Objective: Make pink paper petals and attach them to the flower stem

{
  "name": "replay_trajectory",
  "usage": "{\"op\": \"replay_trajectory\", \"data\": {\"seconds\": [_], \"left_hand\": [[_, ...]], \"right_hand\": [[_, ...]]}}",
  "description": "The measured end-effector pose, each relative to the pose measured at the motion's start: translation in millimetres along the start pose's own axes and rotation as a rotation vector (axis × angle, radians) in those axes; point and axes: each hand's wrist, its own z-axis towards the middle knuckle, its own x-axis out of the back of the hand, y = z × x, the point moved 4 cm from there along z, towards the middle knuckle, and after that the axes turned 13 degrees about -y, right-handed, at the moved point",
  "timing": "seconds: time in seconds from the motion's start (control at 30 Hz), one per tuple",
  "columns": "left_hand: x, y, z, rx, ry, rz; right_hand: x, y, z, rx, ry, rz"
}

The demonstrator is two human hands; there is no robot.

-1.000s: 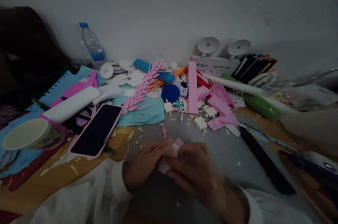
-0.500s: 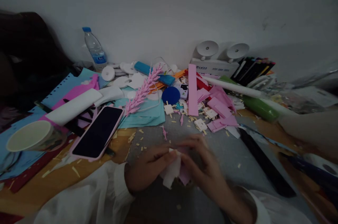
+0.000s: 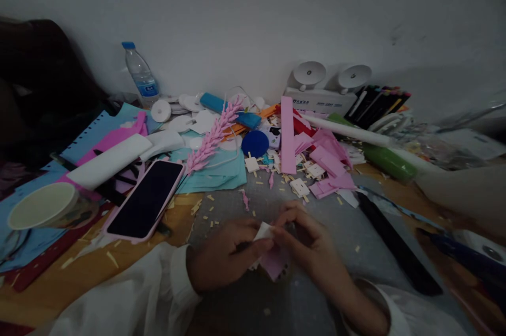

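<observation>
Low in the middle of the head view, my left hand [image 3: 233, 254] pinches a small white piece of paper [image 3: 263, 231] between thumb and fingers. My right hand [image 3: 306, 238] grips the right side of a small pink piece [image 3: 273, 262], which hangs below the fingertips beside the white one. The two hands nearly touch over the grey mat [image 3: 237, 304]. Whether the pink and white pieces are joined is too dark and blurred to tell. Just beyond the hands lies a small pink twisted scrap [image 3: 245, 201].
A phone [image 3: 146, 199], a paper cup [image 3: 47, 207] and a bottle [image 3: 141, 75] stand or lie at the left. Behind are a pink braided stalk [image 3: 215, 138], pink strips [image 3: 288, 135] and a blue disc [image 3: 255, 143]. A long black tool [image 3: 397, 246] lies at the right.
The white paper, which hung down between the hands, now shows only as a small corner above my left thumb. More of the pink piece shows below the fingers.
</observation>
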Motion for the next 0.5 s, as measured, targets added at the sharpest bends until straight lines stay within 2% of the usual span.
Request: {"op": "replay_trajectory", "data": {"seconds": [0.2, 0.37, 0.5], "left_hand": [[-3.1, 0.1, 0.7, -0.029, -0.073, -0.018], [-3.1, 1.5, -0.6, -0.001, -0.083, -0.079], [-2.5, -3.1, 0.1, 0.057, -0.024, -0.068]], "right_hand": [[-5.1, -1.9, -0.4, 0.034, -0.087, -0.043], [0.6, -0.7, -3.0, 0.085, -0.014, -0.061], [1.7, -4.0, -7.7, 0.162, 0.006, -0.107]]}}
